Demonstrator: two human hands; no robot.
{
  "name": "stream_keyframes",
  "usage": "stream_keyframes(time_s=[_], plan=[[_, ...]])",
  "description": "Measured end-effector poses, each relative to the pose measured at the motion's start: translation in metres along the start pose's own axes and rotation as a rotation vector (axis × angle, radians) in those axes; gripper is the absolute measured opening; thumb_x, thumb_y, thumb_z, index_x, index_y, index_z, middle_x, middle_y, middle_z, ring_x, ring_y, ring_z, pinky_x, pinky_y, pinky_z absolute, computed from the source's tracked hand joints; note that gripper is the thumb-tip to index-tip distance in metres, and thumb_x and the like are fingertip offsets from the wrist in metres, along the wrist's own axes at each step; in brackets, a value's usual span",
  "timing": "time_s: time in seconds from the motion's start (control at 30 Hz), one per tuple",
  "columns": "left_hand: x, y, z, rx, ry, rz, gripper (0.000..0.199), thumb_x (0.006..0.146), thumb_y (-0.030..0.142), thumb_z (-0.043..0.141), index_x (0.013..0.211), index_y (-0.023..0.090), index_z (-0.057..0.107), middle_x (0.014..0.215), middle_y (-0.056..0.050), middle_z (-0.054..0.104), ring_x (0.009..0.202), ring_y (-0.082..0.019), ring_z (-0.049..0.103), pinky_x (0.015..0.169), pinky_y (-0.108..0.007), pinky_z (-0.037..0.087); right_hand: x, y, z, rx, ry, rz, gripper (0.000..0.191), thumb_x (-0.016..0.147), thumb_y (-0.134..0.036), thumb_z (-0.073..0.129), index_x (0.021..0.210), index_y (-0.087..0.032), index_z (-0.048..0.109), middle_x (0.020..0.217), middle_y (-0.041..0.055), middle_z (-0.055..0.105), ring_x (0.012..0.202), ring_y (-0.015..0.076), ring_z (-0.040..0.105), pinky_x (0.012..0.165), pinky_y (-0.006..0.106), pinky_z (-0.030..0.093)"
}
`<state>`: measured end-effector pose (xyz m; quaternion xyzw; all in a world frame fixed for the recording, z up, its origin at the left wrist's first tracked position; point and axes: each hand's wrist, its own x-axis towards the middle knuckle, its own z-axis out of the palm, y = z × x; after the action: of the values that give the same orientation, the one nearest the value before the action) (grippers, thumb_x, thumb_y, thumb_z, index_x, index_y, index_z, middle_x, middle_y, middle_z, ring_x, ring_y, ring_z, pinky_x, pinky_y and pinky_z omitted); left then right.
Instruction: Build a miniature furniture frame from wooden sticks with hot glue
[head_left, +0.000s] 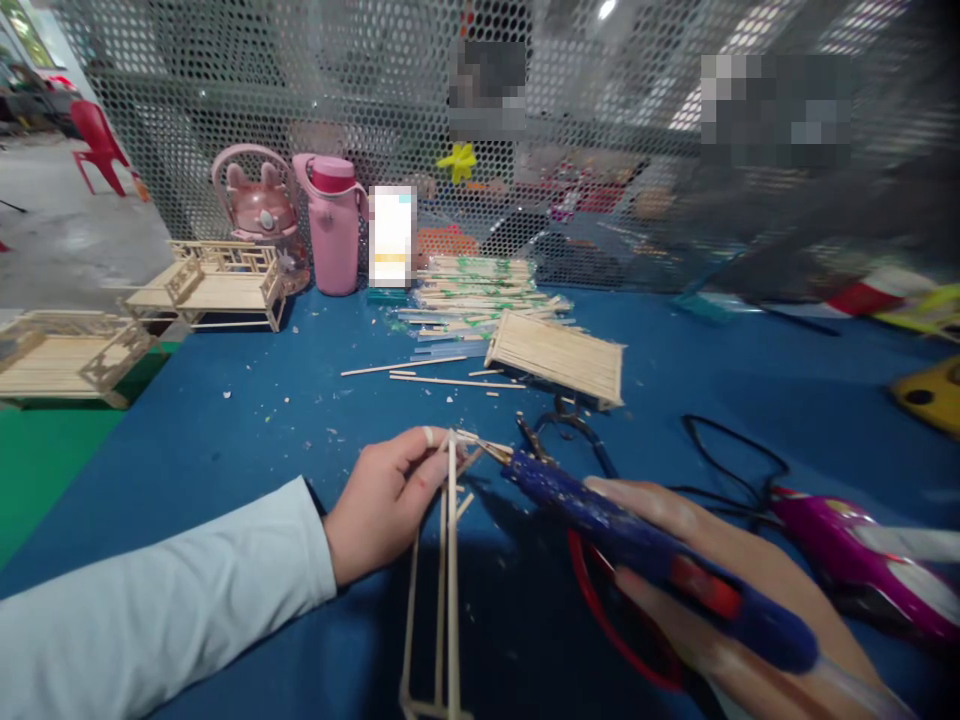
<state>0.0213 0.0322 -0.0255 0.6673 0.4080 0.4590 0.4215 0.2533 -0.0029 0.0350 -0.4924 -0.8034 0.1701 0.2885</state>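
My left hand (394, 500) is closed, pinching the far end of a thin frame of wooden sticks (452, 580) between thumb and fingers. The frame stretches from there toward me, down to the bottom edge. In my right hand (720, 570) is a blue hot glue gun (600, 525) with a red switch and a pale translucent stick at its back. Its metal nozzle points left, at or very close to the frame's corner by my left fingertips. Whether it touches cannot be made out.
Beyond my hands lie a slatted wooden panel (559, 355), loose sticks (457, 382) and bagged sticks (480, 285). Small stick-built beds (232, 290) stand left. Behind are a pink bottle (335, 230) and a metal mesh (360, 80). A purple corded device (862, 560) and dark-handled pliers (559, 425) lie right.
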Motion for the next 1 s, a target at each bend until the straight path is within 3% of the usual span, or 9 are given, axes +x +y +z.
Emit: stream_keyframes(time_s=[0.3,0.47,0.8,1.0], plan=[[0.0,0.004,-0.001,-0.003,0.005,-0.011,0.019,0.09,0.023,0.045,0.092,0.018,0.063,0.084,-0.002,0.069,0.076,-0.013,0.061,0.071,-0.021,0.045,0.005,-0.007,0.005,0.048,-0.064,0.054,0.03,0.072,-0.034,0.066,0.102,-0.028,0.068,0.095,0.0061,0.072,0.082,0.025,0.069,0.073,0.031,0.057],[0.0,0.004,0.0,-0.038,0.008,-0.021,0.02,0.091,0.026,0.046,0.094,0.019,0.064,0.089,-0.002,0.069,0.083,-0.014,0.062,0.077,-0.023,0.046,-0.003,-0.005,0.001,0.068,0.039,0.11,0.024,0.074,-0.035,0.063,0.096,-0.028,0.068,0.092,0.0045,0.073,0.082,0.0231,0.069,0.077,0.028,0.056],[0.0,0.004,-0.002,-0.022,0.015,-0.024,0.019,0.09,0.025,0.047,0.092,0.017,0.064,0.087,-0.002,0.069,0.082,-0.014,0.062,0.077,-0.023,0.046,-0.009,0.001,0.016,0.117,0.083,-0.032,0.032,0.079,-0.03,0.062,0.11,-0.035,0.06,0.104,-0.0018,0.07,0.083,0.0155,0.069,0.077,0.02,0.054],[0.001,0.006,-0.003,0.018,0.015,-0.025,0.019,0.09,0.025,0.047,0.091,0.018,0.065,0.084,-0.001,0.069,0.078,-0.012,0.061,0.072,-0.021,0.045,-0.018,0.0,0.008,0.056,0.073,0.114,0.027,0.078,-0.04,0.061,0.105,-0.039,0.062,0.093,-0.0035,0.072,0.075,0.0167,0.069,0.078,0.023,0.056]])
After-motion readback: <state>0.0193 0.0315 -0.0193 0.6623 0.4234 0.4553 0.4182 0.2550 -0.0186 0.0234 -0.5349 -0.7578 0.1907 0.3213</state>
